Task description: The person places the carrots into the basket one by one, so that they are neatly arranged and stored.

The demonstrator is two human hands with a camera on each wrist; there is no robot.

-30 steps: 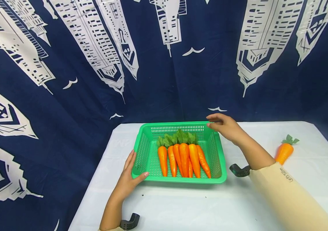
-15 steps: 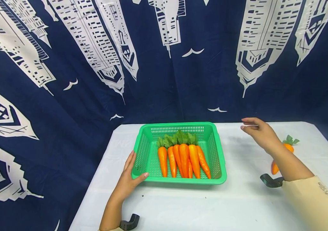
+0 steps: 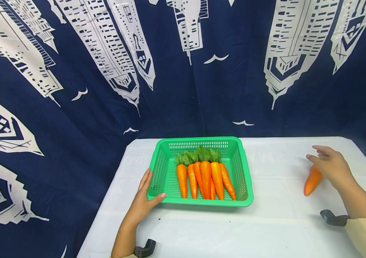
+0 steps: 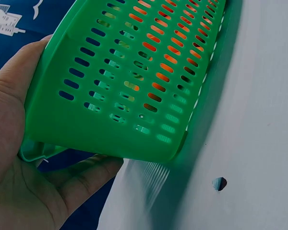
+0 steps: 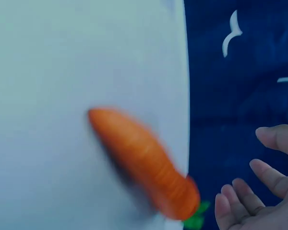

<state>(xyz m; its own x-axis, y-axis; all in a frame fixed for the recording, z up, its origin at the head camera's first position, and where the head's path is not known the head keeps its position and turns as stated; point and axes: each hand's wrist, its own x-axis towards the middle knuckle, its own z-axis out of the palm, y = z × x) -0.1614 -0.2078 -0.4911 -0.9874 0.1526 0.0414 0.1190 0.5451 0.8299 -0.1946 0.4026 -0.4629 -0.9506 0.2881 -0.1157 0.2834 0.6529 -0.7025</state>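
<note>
While the head view takes in both hands at once, it shows the left hand (image 3: 143, 200) gripping the near left corner of the green basket (image 3: 165, 172), thumb hooked over the rim and fingers along the side wall, with a row of carrots (image 3: 205, 179) lying inside, just to the right of that hand. Well to the right, the right hand (image 3: 331, 166) hovers with fingers spread and relaxed over the loose carrot (image 3: 312, 181), whose leafy end it hides; whether the fingers touch the carrot cannot be told from here. Seen from the left wrist, the palm (image 4: 19, 158) cups the basket's corner (image 4: 125, 91), orange showing through the slots, and the white table (image 4: 259, 143) lies beside it. Only the right wrist view, though blurred, shows a gap between hand and carrot: the loose carrot (image 5: 144, 163) lies on the table just left of the open fingers (image 5: 240, 196), green top (image 5: 196, 220) nearest the palm.
</note>
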